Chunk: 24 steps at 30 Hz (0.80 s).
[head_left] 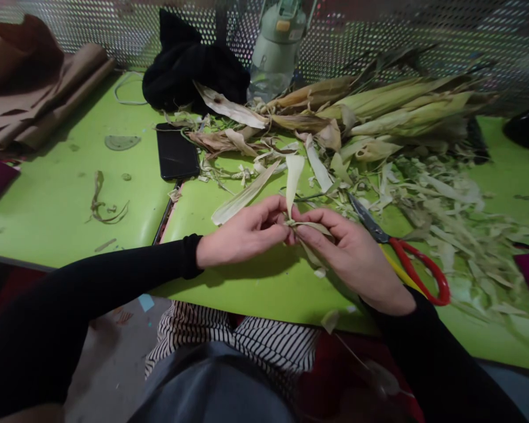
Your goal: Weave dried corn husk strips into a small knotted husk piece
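Pale corn husk strips (294, 179) are pinched between my two hands over the near edge of the green table. A small knot shows where they cross. One strip stands upright, and others trail to the right and down. My left hand (250, 230) closes thumb and fingers on the knot's left side. My right hand (355, 249) is closed on the strips at the right. Red-handled scissors (418, 264) lie just beside my right hand, blades pointing away. A loose husk piece (245, 195) rests beyond my left hand.
Whole corn husks (392, 111) and shredded scraps (462, 223) spread across the back and right. A phone (178, 151), black cloth (198, 67) and water bottle (277, 53) stand or lie behind. Brown paper (39, 88) and a protractor (122, 142) are at left.
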{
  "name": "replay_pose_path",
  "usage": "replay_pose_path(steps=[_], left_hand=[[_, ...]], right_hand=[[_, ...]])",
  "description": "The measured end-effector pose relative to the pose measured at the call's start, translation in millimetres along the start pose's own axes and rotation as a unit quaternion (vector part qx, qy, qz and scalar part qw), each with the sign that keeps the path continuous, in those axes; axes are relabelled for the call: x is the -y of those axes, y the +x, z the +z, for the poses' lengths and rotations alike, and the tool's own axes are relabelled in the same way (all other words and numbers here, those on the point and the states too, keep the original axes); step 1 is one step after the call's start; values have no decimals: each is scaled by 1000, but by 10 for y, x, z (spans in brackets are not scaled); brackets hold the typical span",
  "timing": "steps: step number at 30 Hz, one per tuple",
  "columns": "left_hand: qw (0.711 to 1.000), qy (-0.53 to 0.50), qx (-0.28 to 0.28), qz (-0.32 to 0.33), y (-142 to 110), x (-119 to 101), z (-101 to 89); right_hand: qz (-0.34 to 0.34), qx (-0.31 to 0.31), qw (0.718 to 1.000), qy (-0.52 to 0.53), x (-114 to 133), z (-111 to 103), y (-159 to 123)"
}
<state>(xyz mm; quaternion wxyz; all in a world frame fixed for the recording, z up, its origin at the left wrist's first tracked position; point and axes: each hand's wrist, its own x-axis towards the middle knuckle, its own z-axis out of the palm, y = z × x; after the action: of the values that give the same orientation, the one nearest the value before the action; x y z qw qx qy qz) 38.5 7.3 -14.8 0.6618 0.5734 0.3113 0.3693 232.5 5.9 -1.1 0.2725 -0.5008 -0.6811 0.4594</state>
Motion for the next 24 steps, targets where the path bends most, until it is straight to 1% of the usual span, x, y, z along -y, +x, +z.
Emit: replay_pose_path(steps=[3, 7, 12, 18, 21, 24], left_hand=[[1000, -11, -6, 3, 5, 22, 2], [1000, -7, -13, -3, 18, 72, -5], [999, -32, 3, -15, 36, 68, -27], [999, -21, 28, 1, 43, 45, -58], [1000, 4, 21, 18, 44, 51, -69], [999, 19, 12, 30, 43, 55, -77]], right_hand=[[-19, 6, 1000, -7, 11, -2, 0], [-24, -31, 999, -35, 7, 6, -8], [-17, -22, 999, -35, 22, -3, -25], [-7, -33, 999, -7, 24, -19, -35], [-9, -49, 999, -3, 2, -27, -34], [-16, -47, 999, -14, 5, -46, -42]])
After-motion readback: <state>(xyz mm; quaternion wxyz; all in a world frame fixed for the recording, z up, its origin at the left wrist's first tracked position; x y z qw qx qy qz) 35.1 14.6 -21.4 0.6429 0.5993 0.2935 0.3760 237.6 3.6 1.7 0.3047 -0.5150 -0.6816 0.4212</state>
